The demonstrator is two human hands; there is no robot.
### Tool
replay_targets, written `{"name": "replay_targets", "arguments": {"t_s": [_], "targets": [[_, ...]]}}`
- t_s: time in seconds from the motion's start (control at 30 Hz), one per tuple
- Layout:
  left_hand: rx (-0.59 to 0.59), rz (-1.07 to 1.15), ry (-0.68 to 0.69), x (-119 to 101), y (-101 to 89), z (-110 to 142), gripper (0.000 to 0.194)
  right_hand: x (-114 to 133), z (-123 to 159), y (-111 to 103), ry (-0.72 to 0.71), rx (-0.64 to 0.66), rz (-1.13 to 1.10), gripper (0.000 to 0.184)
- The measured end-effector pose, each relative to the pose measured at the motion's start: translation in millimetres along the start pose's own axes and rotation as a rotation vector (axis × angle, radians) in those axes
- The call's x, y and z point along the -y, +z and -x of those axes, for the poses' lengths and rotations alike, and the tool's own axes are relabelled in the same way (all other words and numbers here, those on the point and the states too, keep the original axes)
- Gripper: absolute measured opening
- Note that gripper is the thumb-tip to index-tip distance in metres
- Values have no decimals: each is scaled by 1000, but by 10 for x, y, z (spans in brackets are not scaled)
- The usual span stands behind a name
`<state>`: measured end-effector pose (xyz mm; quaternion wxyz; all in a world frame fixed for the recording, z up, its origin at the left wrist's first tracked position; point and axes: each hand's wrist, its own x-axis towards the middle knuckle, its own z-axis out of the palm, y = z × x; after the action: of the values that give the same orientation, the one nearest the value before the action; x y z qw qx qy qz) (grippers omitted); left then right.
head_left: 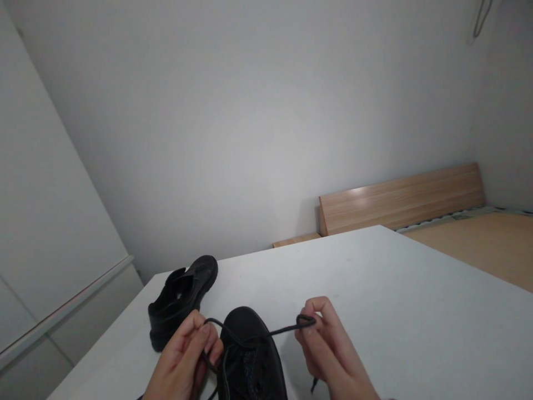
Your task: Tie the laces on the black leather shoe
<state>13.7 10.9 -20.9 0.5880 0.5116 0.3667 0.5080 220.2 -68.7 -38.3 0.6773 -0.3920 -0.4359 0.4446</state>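
A black lace-up shoe (250, 355) lies on the white table (395, 311) at the bottom centre, toe pointing away from me. My left hand (187, 358) is closed on a loop of its black shoelace (275, 331) at the shoe's left side. My right hand (328, 350) pinches the other lace loop to the right of the shoe, and the lace runs taut between both hands. A loose lace end hangs below my right hand. A second black shoe (181, 300) lies behind my left hand, on its side near the table's left edge.
A white wall rises behind the table. A white cabinet (45, 233) stands at the left. A light wooden board (400, 200) leans low against the wall at the right, above a wooden floor (483, 244).
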Motion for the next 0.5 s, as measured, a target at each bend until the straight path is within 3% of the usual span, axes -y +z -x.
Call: {"name": "replay_targets", "arguments": {"t_s": [0.1, 0.23, 0.33, 0.5], "targets": [[2, 63, -32, -10, 7, 6, 48, -233, -11, 48, -14, 156, 143, 47], [5, 70, -34, -25, 13, 12, 48, -481, -45, 59, 119, 208, 173, 35], [3, 58, -26, -38, 30, 16, 49, -473, -53, 33, 217, 282, 144, 36], [-3, 41, -7, -60, 53, 24, 51, -305, -8, 15, 100, 322, 310, 38]]}}
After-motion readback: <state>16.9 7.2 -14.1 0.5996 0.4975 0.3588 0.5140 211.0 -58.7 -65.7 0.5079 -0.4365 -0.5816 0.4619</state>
